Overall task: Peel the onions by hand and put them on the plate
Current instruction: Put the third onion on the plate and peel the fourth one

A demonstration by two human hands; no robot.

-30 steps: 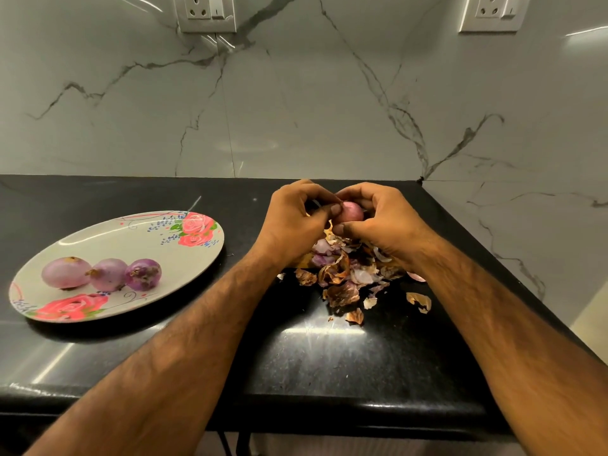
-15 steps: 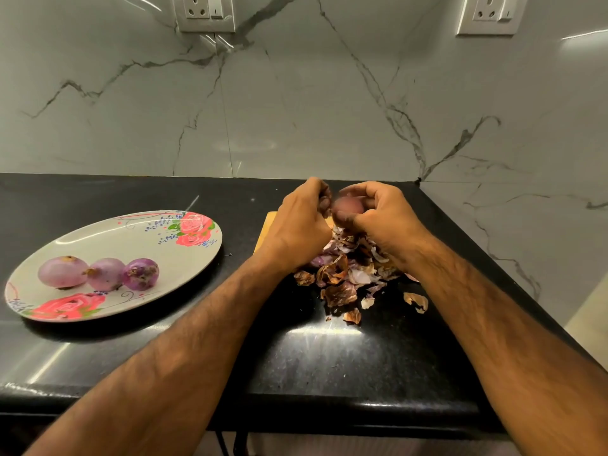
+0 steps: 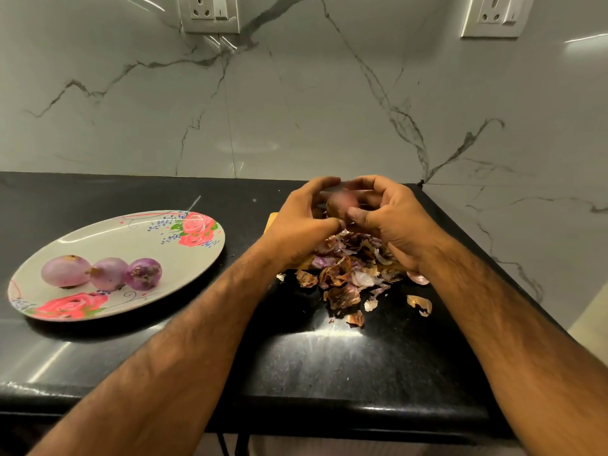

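A small pinkish onion [image 3: 342, 202] is held above the black counter between both hands. My right hand [image 3: 394, 218] grips it from the right, fingers curled over its top. My left hand [image 3: 302, 222] curls round it from the left, thumb against its lower side. Most of the onion is hidden by my fingers. Under the hands lies a pile of brown and purple onion skins [image 3: 345, 274]. To the left, a white plate with red roses [image 3: 184, 258] carries three peeled purple onions [image 3: 105, 273] in a row.
A wooden board [image 3: 271, 222] shows partly under the skins and my left hand. Loose skin bits [image 3: 419, 304] lie scattered toward the counter's front edge [image 3: 296, 413]. Behind stands a marble wall with two sockets [image 3: 210, 14]. The counter ends at the right.
Both hands lifted the onion slightly and turned it. My left fingers opened wider around it, and the thumb shifted under it. The plate and skins pile stayed put.
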